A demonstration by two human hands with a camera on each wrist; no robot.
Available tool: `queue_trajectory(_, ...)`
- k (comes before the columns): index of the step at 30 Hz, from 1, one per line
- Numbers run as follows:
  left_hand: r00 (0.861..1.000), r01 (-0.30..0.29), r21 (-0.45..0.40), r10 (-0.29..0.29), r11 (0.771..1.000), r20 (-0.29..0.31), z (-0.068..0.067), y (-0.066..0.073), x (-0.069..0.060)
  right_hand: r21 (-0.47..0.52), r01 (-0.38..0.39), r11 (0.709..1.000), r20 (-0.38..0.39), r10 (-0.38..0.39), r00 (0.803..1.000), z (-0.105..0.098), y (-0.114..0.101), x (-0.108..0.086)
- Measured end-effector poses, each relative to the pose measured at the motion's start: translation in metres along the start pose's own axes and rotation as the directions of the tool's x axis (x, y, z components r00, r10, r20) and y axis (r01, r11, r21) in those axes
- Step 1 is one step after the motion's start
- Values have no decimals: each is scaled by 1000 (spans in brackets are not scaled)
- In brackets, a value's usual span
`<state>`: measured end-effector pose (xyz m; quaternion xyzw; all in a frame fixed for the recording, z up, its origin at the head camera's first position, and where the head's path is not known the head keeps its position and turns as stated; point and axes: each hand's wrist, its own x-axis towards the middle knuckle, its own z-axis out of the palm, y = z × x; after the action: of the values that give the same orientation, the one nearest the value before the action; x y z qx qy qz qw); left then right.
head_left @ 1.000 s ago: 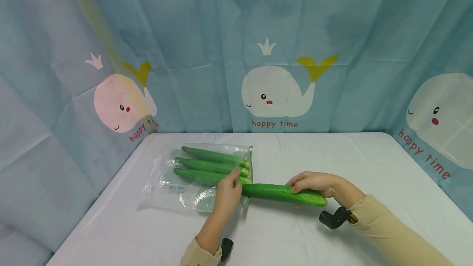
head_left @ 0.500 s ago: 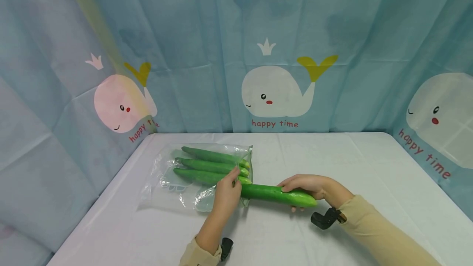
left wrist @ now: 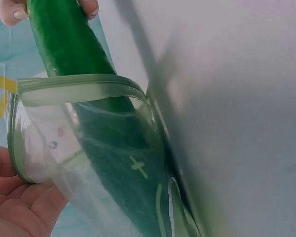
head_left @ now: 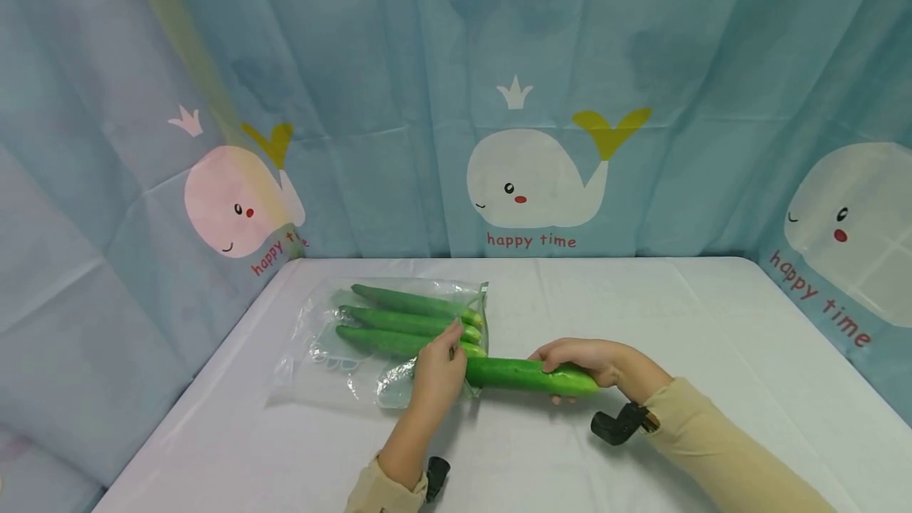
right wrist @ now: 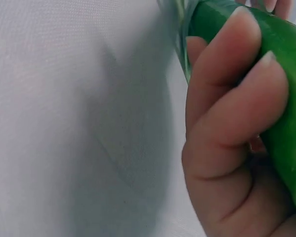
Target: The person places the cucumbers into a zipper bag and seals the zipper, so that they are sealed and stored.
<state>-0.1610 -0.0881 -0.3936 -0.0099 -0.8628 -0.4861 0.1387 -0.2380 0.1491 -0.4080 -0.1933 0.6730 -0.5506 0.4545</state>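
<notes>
A long green cucumber (head_left: 509,373) lies partly inside the open mouth of a clear zip bag (left wrist: 84,89); its paler end sticks out to the right. My right hand (head_left: 587,360) grips that outer end, fingers curled round it in the right wrist view. At the bag's mouth my left hand (head_left: 439,366) pinches the green-edged rim between thumb and fingers. Through the clear plastic in the left wrist view, the inserted length of the cucumber shows. Three more cucumbers (head_left: 409,323) lie side by side inside the bag, their tips toward the opening.
The bag rests on a white-covered table (head_left: 641,299), left of its middle. Behind and on both sides hangs a blue curtain (head_left: 356,180) with whale prints. A black wrist camera (head_left: 618,423) sits below the right wrist.
My right hand has moved left with the cucumber, sliding it further into the bag. The left hand has stayed at the bag's rim.
</notes>
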Motion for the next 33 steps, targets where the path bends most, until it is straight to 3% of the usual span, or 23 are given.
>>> queue_trajectory(13, 1000, -1, -33, 1, 999, 12, -3, 3, -1, 28, 29, 999, -39, -27, 999, 2, 2, 10)
queue_trajectory(24, 1000, -3, -57, 4, 998, 24, -2, 2, -3, 44, 77, 996, -11, -77, 997, 8, -1, 20)
queue_trajectory(33, 1000, 6, -58, -6, 998, 12, -2, 4, -5, 43, 89, 995, -41, -87, 995, 16, -2, 25)
